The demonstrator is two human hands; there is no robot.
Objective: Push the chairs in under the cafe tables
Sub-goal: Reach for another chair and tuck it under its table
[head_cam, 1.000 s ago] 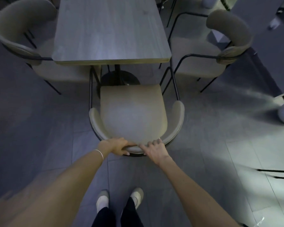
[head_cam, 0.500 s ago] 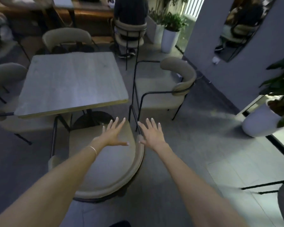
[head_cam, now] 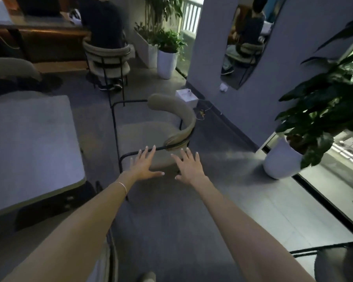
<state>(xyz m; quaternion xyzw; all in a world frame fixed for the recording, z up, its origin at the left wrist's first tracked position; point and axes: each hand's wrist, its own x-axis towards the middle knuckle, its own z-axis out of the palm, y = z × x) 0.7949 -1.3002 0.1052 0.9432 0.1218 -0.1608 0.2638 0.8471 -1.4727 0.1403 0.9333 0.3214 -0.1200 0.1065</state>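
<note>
A beige cushioned chair point(head_cam: 151, 131) with a black metal frame and curved backrest stands pulled out to the right of the grey cafe table point(head_cam: 29, 147). My left hand point(head_cam: 144, 164) and my right hand point(head_cam: 189, 165) are stretched out flat, fingers spread, just in front of the chair's near armrest bar. Neither hand holds anything. The chair I was at before shows only as a sliver at the bottom, hidden under my left forearm.
A person sits on another chair point(head_cam: 108, 60) at a wooden counter behind. A white planter point(head_cam: 281, 159) with a big leafy plant stands right, two more planters point(head_cam: 166, 62) at the back. A grey pillar with a mirror point(head_cam: 247, 41) and a white box point(head_cam: 186, 97) lie past the chair.
My hands let go of the first chair's backrest and opened. The view swung up and right, and both hands now reach toward the chair at the table's right side.
</note>
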